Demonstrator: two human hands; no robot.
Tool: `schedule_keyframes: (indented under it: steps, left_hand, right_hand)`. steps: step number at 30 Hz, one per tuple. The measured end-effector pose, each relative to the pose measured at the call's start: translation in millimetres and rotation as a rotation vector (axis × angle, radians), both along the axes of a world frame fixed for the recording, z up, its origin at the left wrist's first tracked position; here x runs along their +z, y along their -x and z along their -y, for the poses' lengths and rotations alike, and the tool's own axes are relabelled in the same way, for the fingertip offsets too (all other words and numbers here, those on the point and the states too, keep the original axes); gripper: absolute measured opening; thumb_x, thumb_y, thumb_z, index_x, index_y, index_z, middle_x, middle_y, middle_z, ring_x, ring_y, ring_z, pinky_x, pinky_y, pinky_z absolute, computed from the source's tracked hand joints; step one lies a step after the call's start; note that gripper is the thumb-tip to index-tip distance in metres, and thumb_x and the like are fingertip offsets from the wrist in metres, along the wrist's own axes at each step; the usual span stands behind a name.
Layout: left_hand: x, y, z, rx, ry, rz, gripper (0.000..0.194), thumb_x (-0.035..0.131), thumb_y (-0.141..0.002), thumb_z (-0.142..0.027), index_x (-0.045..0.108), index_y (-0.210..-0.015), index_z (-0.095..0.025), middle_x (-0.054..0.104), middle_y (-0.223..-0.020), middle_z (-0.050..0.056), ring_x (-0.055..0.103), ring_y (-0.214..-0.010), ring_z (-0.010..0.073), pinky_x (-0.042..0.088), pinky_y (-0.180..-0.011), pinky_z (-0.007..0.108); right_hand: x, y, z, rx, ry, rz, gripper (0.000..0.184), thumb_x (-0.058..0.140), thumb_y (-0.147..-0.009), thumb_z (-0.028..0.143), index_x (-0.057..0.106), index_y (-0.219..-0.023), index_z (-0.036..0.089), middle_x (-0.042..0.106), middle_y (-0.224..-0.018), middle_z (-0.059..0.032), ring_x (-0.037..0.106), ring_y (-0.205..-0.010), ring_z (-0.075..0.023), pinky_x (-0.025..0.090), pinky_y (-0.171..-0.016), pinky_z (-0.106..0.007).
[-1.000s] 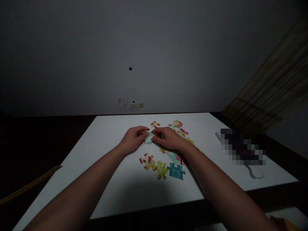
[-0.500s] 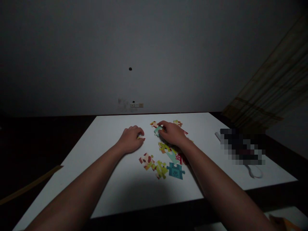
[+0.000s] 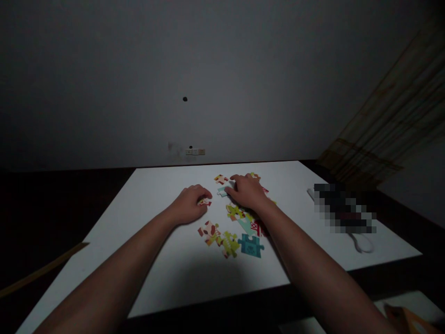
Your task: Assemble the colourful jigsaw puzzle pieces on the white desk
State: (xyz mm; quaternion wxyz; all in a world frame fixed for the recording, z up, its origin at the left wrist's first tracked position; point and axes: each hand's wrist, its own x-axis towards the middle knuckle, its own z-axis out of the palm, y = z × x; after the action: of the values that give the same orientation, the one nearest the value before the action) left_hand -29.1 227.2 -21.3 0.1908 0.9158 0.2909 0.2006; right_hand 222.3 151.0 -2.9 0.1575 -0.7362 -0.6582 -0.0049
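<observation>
My left hand rests on the table at centre left, fingers curled toward the thumb round a small red and yellow puzzle piece. Farther right, my right hand bends over a pale teal puzzle piece. Its thumb touches that piece, and the palm hides part of it. Just beyond lies a yellow and brown piece. Nearer me, a cream piece with brown patches adjoins a yellow-green piece, with a dark teal piece at its right. My right forearm partly covers several red and green pieces.
The white table stands before a grey wall with a socket strip. A blurred-out dark object with a pale strap lies on the right. A curtain hangs beyond; a wooden strip is at left.
The pale teal piece has shifted left and turned under my right hand, showing more beyond the thumb. The piece at my left hand now shows more of its printed face. The view has shifted slightly.
</observation>
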Motion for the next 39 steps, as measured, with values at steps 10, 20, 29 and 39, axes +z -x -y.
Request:
schedule_keyframes:
  steps: [10, 20, 29, 39]
  left_hand:
    - [0.8, -2.4, 4.3, -0.11, 0.051, 0.058, 0.024, 0.069, -0.093, -0.03, 0.081, -0.112, -0.023, 0.078, -0.113, 0.01, 0.072, -0.104, 0.0277, 0.057, -0.097, 0.044]
    - [-3.1, -2.6, 3.6, -0.1, 0.077, 0.073, 0.019, 0.074, -0.094, -0.03, 0.082, -0.109, -0.022, 0.078, -0.112, 0.009, 0.072, -0.105, 0.0267, 0.056, -0.1, 0.043]
    - [-2.5, -2.3, 4.0, -0.102, 0.104, 0.086, 0.02, 0.072, -0.094, -0.031, 0.082, -0.109, -0.022, 0.078, -0.113, 0.01, 0.073, -0.105, 0.0269, 0.056, -0.097, 0.043]
    - [-1.5, -2.7, 0.2, -0.129, 0.124, 0.102, 0.022, 0.072, -0.095, -0.036, 0.082, -0.109, -0.023, 0.077, -0.11, 0.009, 0.072, -0.102, 0.0256, 0.056, -0.094, 0.044]
  right_hand:
    - [32.1, -45.9, 7.4, -0.324, -0.949, -0.644, 0.033, 0.049, -0.098, 0.036, 0.045, -0.067, 0.027, 0.046, -0.062, 0.0022, 0.046, -0.063, -0.0181, 0.034, -0.061, -0.032]
    - [73.9, -86.6, 24.0, -0.02, -0.515, -0.467, 0.037, 0.067, -0.098, 0.051, 0.064, -0.073, 0.024, 0.06, -0.066, -0.0006, 0.052, -0.063, -0.0177, 0.037, -0.06, -0.031]
    - [-3.5, -98.2, -8.7, 0.067, 0.12, 0.069, 0.039, 0.078, -0.094, 0.053, 0.083, -0.113, 0.02, 0.077, -0.118, -0.0197, 0.069, -0.111, -0.036, 0.052, -0.096, -0.044]
    - [-4.5, -91.9, 0.7, 0.04, 0.089, -0.216, 0.027, 0.077, -0.095, 0.041, 0.072, -0.114, 0.022, 0.079, -0.107, -0.01, 0.068, -0.091, -0.0245, 0.044, -0.076, -0.033]
